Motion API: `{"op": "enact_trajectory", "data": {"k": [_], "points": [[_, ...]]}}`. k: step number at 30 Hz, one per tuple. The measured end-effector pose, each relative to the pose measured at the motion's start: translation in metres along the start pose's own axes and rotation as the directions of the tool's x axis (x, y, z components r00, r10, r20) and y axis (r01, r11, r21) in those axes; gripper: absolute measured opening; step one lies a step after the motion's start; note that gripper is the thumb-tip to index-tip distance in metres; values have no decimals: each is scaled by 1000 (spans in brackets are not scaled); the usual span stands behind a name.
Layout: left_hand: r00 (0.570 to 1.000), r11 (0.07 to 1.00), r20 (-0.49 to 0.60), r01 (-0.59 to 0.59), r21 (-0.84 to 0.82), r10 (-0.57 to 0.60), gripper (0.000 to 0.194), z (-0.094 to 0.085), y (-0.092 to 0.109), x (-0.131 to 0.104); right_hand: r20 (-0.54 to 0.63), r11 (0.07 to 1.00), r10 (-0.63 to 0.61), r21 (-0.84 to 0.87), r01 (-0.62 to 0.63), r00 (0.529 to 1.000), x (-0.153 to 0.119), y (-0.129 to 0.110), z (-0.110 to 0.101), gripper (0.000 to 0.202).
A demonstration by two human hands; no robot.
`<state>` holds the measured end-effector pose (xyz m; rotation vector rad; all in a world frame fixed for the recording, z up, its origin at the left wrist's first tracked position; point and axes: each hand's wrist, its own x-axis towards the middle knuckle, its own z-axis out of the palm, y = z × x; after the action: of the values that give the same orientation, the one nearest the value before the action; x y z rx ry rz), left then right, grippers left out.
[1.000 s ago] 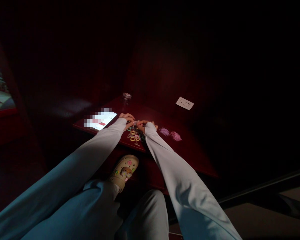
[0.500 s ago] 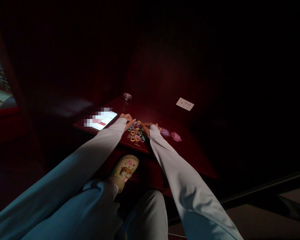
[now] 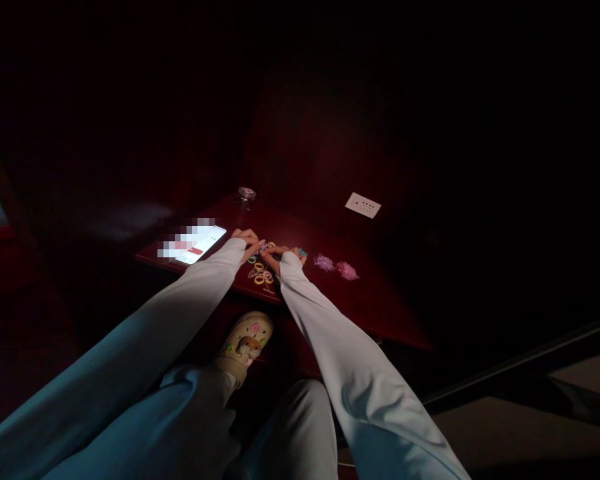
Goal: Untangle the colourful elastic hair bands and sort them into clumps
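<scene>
In the head view, the left hand [image 3: 247,240] and right hand [image 3: 280,255], both narrowed, bend over small pastel rings [image 3: 259,267] on the dark-red counter [image 3: 380,308]; their grip cannot be told. A dragging pale-grey sleeve [image 3: 313,303] could sweep rings off.

The single head-worn camera looks forward and steeply down, along the left sleeve [image 3: 145,343] and right sleeve [image 3: 353,350]. The trousers [image 3: 300,423] are close, at the bottom edge; the left hand [image 3: 247,239] and right hand [image 3: 281,256] lie farther out, near mid-view, with the wall socket plate [image 3: 363,205] beyond.
</scene>
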<state>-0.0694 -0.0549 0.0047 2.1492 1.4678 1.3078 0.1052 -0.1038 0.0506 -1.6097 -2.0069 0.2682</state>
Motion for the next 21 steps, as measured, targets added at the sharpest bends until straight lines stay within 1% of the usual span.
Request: {"op": "enact_trajectory", "data": {"k": [3, 5, 7, 8, 11, 12, 14, 17, 21], "points": [[1000, 1000, -8, -7, -8, 7, 42, 2, -4, 0, -7, 1000, -25, 7, 25, 1000, 0, 2, 1, 31], [1000, 1000, -23, -17, -23, 16, 44, 2, -6, -1, -19, 1000, -21, -14, 21, 1000, 2, 8, -5, 32], [999, 999, -43, -18, -39, 16, 45, 3, -7, -1, -62, 999, 14, -42, -17, 998, 8, 19, -18, 34], [999, 999, -52, -16, -46, 14, 44, 3, -8, -1, -105, 997, 41, -53, -47, 994, 11, 26, -26, 36], [998, 998, -63, -10, -60, 6, 38, 4, -9, 0, -184, 980, 159, -92, -178, 970, 22, 50, -53, 34], [998, 998, -62, -5, -62, 1, 36, 5, -9, 1, -199, 971, 182, -118, -208, 963, 24, 58, -61, 34], [998, 998, -55, 3, -65, -7, 33, 6, -10, 2, -217, 960, 165, -190, -208, 962, 27, 73, -73, 34], [999, 997, -49, -21, -68, 17, 33, 6, -10, 1, -214, 935, 129, -298, -190, 968, 27, 87, -76, 36], [999, 997, -30, -44, -57, 43, 35, 5, -12, 1, -177, 926, 91, -347, -149, 980, 25, 92, -68, 36]]}}
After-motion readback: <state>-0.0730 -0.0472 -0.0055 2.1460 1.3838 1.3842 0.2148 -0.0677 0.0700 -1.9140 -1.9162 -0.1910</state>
